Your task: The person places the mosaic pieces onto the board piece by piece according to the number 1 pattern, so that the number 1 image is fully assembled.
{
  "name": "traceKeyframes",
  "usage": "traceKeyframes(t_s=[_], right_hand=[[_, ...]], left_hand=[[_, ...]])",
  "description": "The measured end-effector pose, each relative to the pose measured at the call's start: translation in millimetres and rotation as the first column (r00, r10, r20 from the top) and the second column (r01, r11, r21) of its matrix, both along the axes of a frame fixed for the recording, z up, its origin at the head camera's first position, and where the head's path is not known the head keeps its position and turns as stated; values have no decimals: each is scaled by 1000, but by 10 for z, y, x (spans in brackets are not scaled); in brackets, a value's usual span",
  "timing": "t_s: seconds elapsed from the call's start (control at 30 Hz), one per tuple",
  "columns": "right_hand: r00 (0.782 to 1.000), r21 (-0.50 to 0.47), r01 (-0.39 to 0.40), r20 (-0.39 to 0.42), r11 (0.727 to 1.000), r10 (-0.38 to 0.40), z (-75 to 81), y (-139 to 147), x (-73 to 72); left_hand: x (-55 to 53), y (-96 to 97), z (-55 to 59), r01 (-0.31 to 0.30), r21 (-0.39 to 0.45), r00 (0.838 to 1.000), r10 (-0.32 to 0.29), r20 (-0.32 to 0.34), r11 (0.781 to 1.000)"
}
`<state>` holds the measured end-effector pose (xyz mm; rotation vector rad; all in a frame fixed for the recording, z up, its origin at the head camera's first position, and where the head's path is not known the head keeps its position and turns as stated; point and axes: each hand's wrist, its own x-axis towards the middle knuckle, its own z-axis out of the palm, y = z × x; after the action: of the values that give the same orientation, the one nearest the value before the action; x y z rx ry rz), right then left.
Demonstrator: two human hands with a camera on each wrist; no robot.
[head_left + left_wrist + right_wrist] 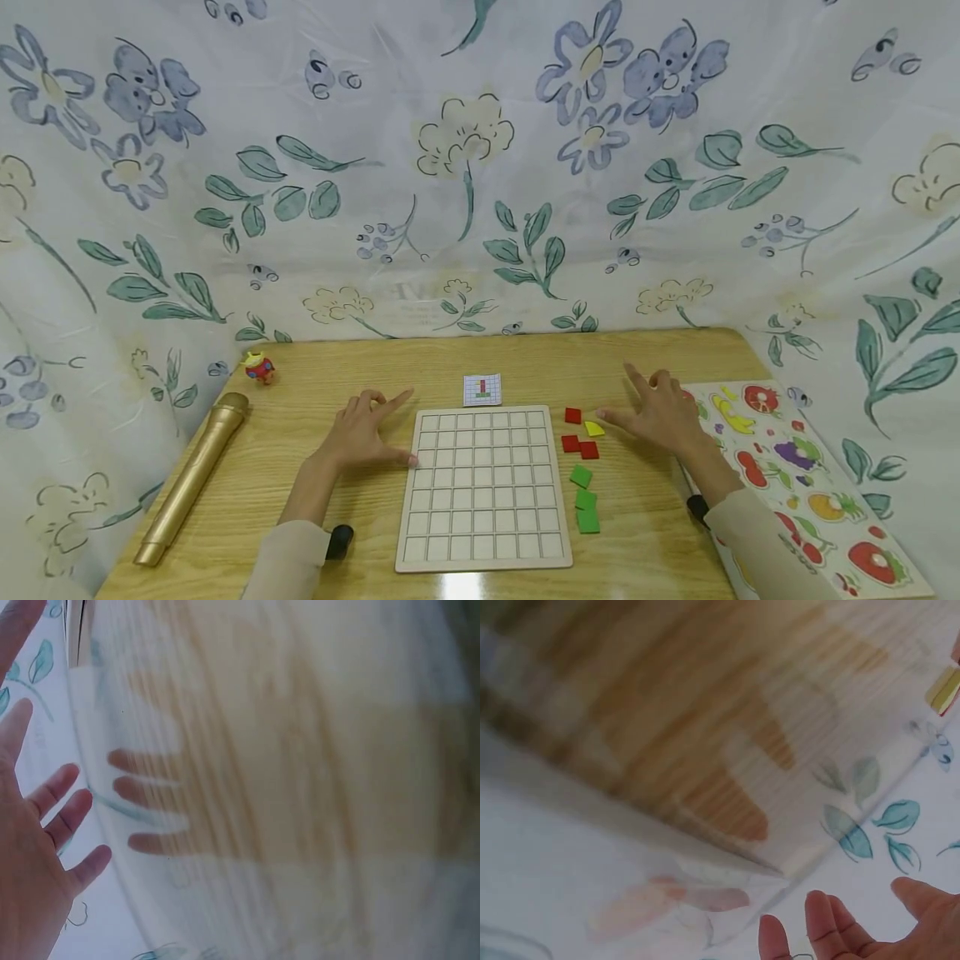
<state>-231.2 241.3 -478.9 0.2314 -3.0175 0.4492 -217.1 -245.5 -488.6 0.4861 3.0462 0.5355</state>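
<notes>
A pale grid board (486, 490) lies on the table, with a small pattern card (482, 389) at its far edge. My left hand (360, 429) is spread at the board's left side, thumb tip at the rim. My right hand (660, 412) is at the right, thumb and forefinger apart, thumb tip close by a yellow quarter-round piece (594, 428). Three red squares (573, 415) are grouped about the yellow piece. Nearer the front lie three green squares (581, 476). Both wrist views show the left hand (45, 832) and right hand (877, 926) with fingers extended, holding nothing.
A gold microphone (193, 479) lies along the table's left side, with a small red and yellow toy figure (258, 367) beyond it. Under the right forearm is a fruit-picture board (817, 492). A flowered curtain (480, 208) hangs behind the table.
</notes>
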Motion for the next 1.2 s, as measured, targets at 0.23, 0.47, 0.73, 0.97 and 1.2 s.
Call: traceKeyframes(t_s=[0.23,0.47,0.73,0.97,1.2], right_hand=[[1000,-73,-16,10,997,17,-26,-13,48],[999,-123,-16,43,992,21,-8,-58,116],[992,-179,-16,118,984,37,9,-140,166],[990,-202,-50,120,978,75,26,-260,207],[993,-139,-25,110,990,40,-7,-382,205]], left_hand=[[21,24,1,48,-3,998,-48,44,999],[19,47,6,93,-9,994,-93,58,996],[56,4,-10,97,10,995,-97,35,995],[63,-2,-26,83,13,996,-83,30,996],[73,-23,-85,78,19,997,-78,17,997]])
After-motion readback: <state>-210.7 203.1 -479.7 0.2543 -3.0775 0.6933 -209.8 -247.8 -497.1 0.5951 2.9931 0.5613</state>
